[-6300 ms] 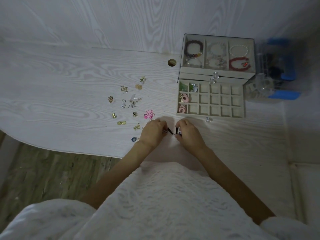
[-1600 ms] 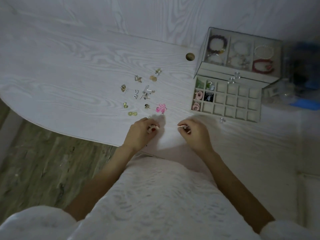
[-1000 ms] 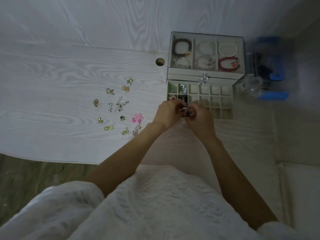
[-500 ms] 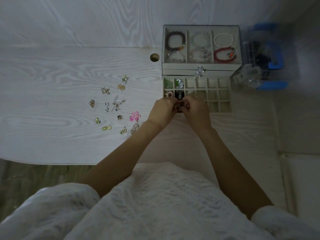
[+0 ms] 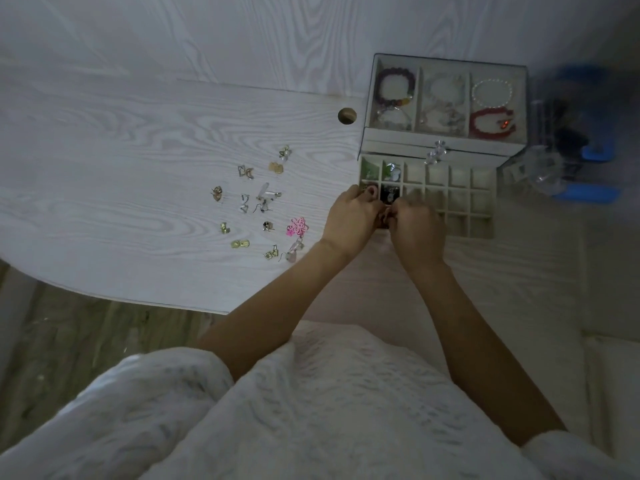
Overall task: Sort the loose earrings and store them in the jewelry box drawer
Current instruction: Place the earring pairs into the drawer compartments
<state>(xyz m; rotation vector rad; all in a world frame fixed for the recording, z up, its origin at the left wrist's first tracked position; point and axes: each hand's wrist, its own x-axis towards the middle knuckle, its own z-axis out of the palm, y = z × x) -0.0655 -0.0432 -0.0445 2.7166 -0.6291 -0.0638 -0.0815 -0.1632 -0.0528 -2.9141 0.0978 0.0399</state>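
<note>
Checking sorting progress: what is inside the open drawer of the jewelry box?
The drawer shows small earrings in its left compartments; the right ones look empty. The left hand and right hand cover the near-left compartments.

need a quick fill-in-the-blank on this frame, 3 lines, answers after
1. The pink flower earring lies on the ____, outside the drawer.
2. The red bracelet sits in the box's top tray, in the compartment farthest to the ____ in the picture.
3. Both hands, left hand and right hand, meet over the drawer's ____ edge.

Answers: table; right; near
</note>
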